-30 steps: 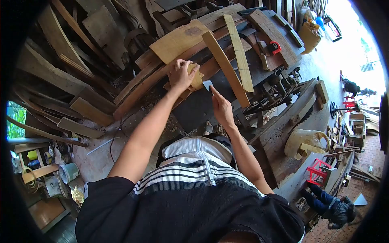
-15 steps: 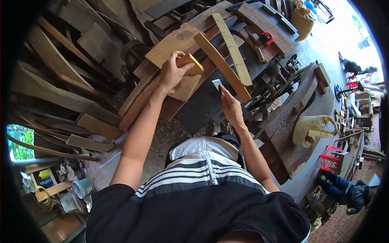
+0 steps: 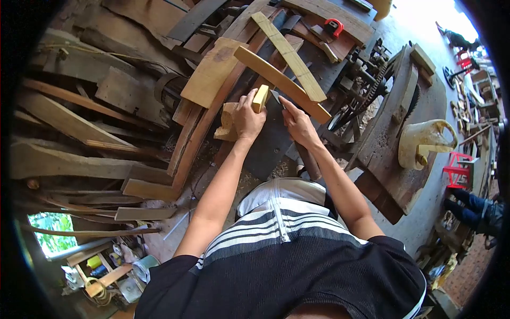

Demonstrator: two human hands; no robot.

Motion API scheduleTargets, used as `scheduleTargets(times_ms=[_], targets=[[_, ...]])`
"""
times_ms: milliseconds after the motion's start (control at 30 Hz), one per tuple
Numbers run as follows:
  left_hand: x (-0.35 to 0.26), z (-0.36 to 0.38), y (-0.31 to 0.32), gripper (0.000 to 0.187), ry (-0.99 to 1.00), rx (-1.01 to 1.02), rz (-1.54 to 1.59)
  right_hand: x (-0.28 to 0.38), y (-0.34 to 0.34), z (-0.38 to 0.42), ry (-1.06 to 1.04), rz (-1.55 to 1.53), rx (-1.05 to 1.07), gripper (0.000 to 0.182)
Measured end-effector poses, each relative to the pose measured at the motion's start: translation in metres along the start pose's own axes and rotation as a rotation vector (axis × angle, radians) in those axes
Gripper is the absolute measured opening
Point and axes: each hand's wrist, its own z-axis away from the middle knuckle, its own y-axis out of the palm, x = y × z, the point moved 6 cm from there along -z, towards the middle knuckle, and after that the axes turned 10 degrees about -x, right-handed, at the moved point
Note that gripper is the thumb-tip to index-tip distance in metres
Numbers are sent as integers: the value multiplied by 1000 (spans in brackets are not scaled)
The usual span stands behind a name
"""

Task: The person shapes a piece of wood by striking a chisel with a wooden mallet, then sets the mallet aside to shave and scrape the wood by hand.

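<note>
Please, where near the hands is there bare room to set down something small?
A bare patch of dark tabletop lies between the left hand and right hand. The saw bench also looks free on the pale jug's near side. Beyond the hands is crowded: two long strips, a wide board, a red tape measure.

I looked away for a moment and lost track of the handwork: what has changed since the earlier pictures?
The left hand has lifted the small wooden block and brought it toward the right hand, whose blade is now close beside it, seen nearly edge-on; contact is hard to tell. Neither was let go. The long wooden strips and the red tool stayed put; the camera view has shifted.
</note>
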Motion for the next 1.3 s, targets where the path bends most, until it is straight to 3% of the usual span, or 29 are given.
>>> scheduleTargets(times_ms=[133,433,533,567,667,733,800,867,933,967,1067,1100,1133,1200,1300], targets=[[3,2,11,58,-3,50,-120,15,6,1,137,-39,126,43],[-9,8,11,44,-98,36,-237,39,3,7,-19,-21,85,43],[-1,11,18,39,-134,-20,-237,38,8,-5,47,-6,68,45],[-1,11,14,36,-173,19,-258,45,10,-1,-95,32,2,47],[-6,11,10,34,-211,19,-257,47,5,22,-55,-21,60,45],[5,16,21,34,-195,48,-268,45,2,13,-25,-55,65,45],[3,14,21,34,-175,-44,-217,31,4,-5,175,-48,72,48],[1,12,18,35,-183,-12,-289,29,9,-5,144,-37,55,48],[0,15,16,36,-214,42,-276,42,8,14,-112,-15,8,45],[-2,15,14,37,-166,7,-249,58,-1,21,55,-42,97,40],[-1,15,18,36,-141,13,-273,48,0,3,-77,17,4,38],[-1,13,18,35,-147,-16,-257,44,0,-3,151,-19,71,38],[-2,14,17,35,-140,-16,-256,41,1,-1,149,-23,66,38],[1,14,17,34,-109,-7,-289,50,0,4,-46,19,26,39],[2,15,17,32,-57,13,-323,47,-4,16,24,-45,96,45]])
